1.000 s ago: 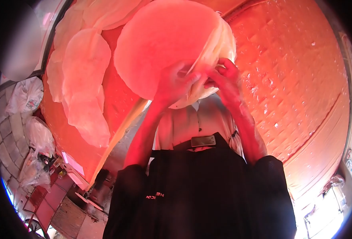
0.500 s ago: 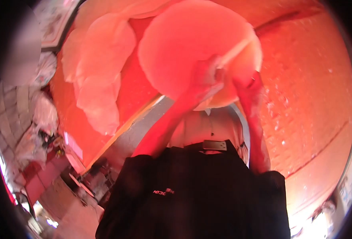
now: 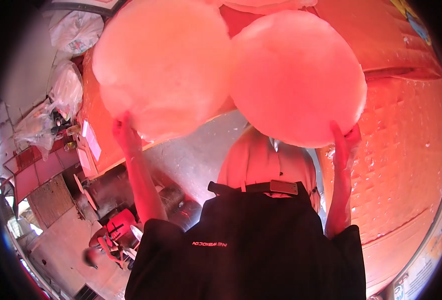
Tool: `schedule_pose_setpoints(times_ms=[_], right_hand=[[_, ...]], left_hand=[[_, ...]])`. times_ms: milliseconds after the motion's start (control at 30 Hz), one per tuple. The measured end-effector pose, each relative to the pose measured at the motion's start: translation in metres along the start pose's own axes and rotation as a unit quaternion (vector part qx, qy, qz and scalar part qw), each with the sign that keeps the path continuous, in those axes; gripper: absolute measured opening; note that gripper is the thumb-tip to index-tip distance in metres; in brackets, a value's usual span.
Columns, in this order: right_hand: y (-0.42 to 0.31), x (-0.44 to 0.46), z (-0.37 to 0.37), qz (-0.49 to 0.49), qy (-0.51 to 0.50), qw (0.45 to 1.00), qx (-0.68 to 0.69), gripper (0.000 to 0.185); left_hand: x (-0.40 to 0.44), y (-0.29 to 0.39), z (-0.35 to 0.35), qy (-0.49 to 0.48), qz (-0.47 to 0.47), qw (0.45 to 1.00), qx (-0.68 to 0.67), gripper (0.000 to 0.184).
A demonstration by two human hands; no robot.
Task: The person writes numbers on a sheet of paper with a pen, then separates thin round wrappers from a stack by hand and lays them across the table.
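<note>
Two large, thin, round pale sheets, which look like dough or flatbread, lie side by side and reach over the near table edge. My left hand point(image 3: 126, 134) is at the lower left edge of the left round sheet point(image 3: 163, 65), its fingers closed on the rim. At the lower right rim of the right round sheet point(image 3: 298, 80), my right hand point(image 3: 345, 142) pinches the edge between thumb and fingers. Red light washes out the surface detail of both sheets.
More pale sheets point(image 3: 266, 4) lie at the far edge. An orange padded cover point(image 3: 396, 145) spreads to the right. Plastic bags point(image 3: 66, 90) stand at the left beside the orange table point(image 3: 101, 130). On the lower left floor is a red item point(image 3: 120, 224).
My hands have moved from close together over one round sheet to wide apart. A full round sheet now lies spread at the left, where irregular pale sheets were. The view has shifted.
</note>
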State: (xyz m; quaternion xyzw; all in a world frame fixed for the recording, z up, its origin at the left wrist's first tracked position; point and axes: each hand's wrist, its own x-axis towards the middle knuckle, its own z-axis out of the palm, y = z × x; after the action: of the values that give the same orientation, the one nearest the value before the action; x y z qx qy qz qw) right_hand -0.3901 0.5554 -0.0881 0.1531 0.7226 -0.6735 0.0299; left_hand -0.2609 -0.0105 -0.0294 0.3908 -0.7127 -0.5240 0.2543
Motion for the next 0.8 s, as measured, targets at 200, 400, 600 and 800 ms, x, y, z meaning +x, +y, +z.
schedule_pose_setpoints(times_ms=[200,400,600,800], right_hand=[[-0.023,-0.005,-0.005,0.131,-0.019,0.986,0.104,0.028],[-0.042,0.002,0.022,0.109,-0.05,0.983,0.139,0.028],[-0.046,-0.003,0.021,0.116,-0.042,0.974,0.188,0.025],[-0.037,-0.007,0.006,0.104,0.009,0.986,0.129,0.023]], left_hand=[[-0.042,-0.049,0.051,0.012,0.125,0.962,0.244,0.038],[-0.218,0.075,0.303,-0.523,0.075,0.849,0.025,0.037],[-0.215,0.086,0.319,-0.589,0.031,0.808,-0.008,0.032],[-0.222,0.081,0.333,-0.471,0.183,0.837,0.207,0.03]])
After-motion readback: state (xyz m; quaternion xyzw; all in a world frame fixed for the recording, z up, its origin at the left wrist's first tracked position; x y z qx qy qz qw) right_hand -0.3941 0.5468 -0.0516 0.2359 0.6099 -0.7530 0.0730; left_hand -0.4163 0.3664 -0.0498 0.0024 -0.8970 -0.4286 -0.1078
